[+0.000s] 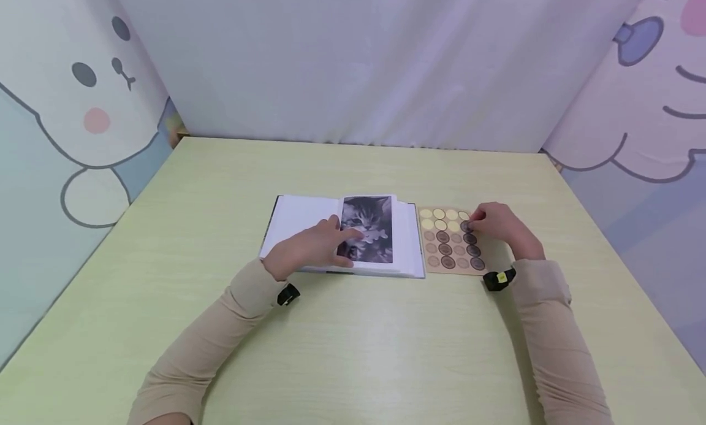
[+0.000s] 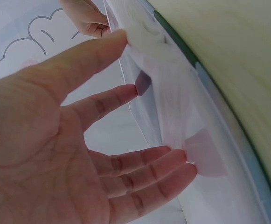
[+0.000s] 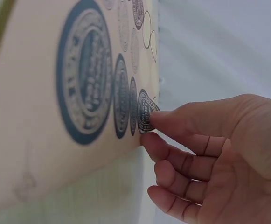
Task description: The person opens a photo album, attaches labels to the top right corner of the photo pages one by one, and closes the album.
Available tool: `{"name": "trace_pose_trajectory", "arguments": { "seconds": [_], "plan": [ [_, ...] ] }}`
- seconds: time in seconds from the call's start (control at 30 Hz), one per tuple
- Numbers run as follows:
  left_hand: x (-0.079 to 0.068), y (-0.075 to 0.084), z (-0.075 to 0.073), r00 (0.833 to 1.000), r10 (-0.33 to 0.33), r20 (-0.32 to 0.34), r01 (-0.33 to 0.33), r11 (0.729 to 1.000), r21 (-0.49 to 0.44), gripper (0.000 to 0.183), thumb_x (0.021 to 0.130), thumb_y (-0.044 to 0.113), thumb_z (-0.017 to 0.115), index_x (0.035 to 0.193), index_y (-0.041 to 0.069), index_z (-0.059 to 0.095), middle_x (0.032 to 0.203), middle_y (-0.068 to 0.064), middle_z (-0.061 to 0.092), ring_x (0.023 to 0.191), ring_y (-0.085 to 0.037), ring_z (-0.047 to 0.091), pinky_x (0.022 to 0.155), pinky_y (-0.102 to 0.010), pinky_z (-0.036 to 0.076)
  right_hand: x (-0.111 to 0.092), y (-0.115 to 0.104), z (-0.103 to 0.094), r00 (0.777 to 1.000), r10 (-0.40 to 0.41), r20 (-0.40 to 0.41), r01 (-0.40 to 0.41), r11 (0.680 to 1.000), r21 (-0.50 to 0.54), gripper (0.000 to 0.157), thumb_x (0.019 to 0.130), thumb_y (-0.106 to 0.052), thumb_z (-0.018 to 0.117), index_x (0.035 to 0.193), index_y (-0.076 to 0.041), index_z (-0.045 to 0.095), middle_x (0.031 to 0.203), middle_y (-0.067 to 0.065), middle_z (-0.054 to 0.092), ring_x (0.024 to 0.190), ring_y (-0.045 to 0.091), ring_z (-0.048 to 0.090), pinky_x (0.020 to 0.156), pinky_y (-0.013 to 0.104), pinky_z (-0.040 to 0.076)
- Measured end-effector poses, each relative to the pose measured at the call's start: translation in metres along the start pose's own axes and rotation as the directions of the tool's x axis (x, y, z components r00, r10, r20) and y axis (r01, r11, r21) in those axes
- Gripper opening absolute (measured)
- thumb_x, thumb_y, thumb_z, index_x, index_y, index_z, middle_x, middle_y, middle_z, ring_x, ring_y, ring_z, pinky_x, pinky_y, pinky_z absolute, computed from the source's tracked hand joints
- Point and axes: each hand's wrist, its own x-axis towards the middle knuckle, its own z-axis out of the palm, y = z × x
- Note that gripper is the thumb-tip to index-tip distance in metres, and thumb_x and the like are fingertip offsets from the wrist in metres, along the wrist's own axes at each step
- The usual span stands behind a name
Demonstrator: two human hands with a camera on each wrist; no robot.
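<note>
A book (image 1: pixel 298 213) lies spread on the table, with a black-and-white kitten picture (image 1: pixel 380 216) on its right side. My left hand (image 1: pixel 309 247) rests on the pages beside and partly over the picture. In the left wrist view, its fingers (image 2: pixel 140 170) are spread and fairly straight, with the tips touching the paper. To the right of the book lies a tan sheet of round stickers (image 1: pixel 441 271). At the sheet's right edge, my right hand (image 1: pixel 504 225) pinches a dark round sticker (image 3: pixel 145 111) between thumb and index finger. The sticker appears tilted up from the sheet.
The light wooden table (image 1: pixel 353 351) extends around the book and sheet. A pale curtain (image 1: pixel 353 63) hangs behind its far edge, and cartoon-printed cloth (image 1: pixel 49 124) stands along both sides. Pale yellow circles (image 1: pixel 439 214) show in the sheet's upper rows; dark printed stickers fill lower rows.
</note>
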Motion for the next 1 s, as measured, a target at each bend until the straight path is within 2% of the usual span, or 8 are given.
{"name": "trace_pose_trajectory", "arguments": {
  "seconds": [0.3,0.63,0.77,0.87,1.0],
  "plan": [
    [0.0,0.0,-0.002,1.0,-0.004,-0.002,0.004,1.0,-0.008,0.062,0.087,0.04,0.063,0.142,0.026,0.039,0.113,-0.015,0.043,0.091,-0.023,0.044,0.075,-0.036,0.045,-0.004,-0.001,-0.006,0.999,0.037,0.005,-0.037,0.998,0.049,0.026,0.089,-0.021,0.057,0.097,0.004,0.061,0.094,0.018,0.061,0.086,0.029,0.05,0.071,0.036,0.041],
    [-0.001,-0.001,-0.003,1.0,-0.009,0.003,0.009,1.0,0.007,0.062,0.087,0.04,0.063,0.142,0.026,0.038,0.115,-0.016,0.043,0.092,-0.024,0.044,0.075,-0.036,0.045,-0.007,-0.003,-0.015,1.0,-0.007,-0.004,0.007,0.999,0.041,0.027,0.089,-0.021,0.056,0.097,0.005,0.06,0.095,0.019,0.06,0.088,0.03,0.051,0.074,0.041,0.041],
    [-0.001,-0.001,-0.002,1.0,-0.008,-0.003,0.008,1.0,0.019,0.062,0.087,0.04,0.063,0.141,0.026,0.039,0.114,-0.017,0.043,0.093,-0.024,0.045,0.076,-0.037,0.046,-0.008,-0.017,-0.016,0.998,-0.053,-0.044,0.056,0.997,0.057,0.023,0.091,-0.017,0.053,0.098,0.004,0.058,0.095,0.019,0.06,0.088,0.03,0.052,0.074,0.04,0.042],
    [-0.001,0.0,-0.001,1.0,-0.002,-0.01,0.002,0.999,0.035,0.061,0.087,0.041,0.063,0.141,0.026,0.039,0.114,-0.017,0.043,0.093,-0.025,0.045,0.075,-0.036,0.046,-0.011,-0.035,-0.016,0.989,-0.115,-0.089,0.12,0.991,0.063,0.018,0.091,-0.014,0.053,0.097,0.003,0.058,0.093,0.018,0.06,0.085,0.028,0.053,0.072,0.037,0.043],
    [0.0,0.001,0.001,1.0,0.006,-0.017,-0.005,0.999,0.047,0.061,0.087,0.041,0.063,0.141,0.026,0.039,0.115,-0.017,0.044,0.094,-0.025,0.046,0.076,-0.036,0.047,-0.011,-0.064,-0.011,0.977,-0.19,-0.101,0.198,0.977,0.077,0.013,0.092,-0.012,0.055,0.096,0.0,0.058,0.091,0.015,0.061,0.083,0.025,0.054,0.07,0.034,0.044]
  ]
}}
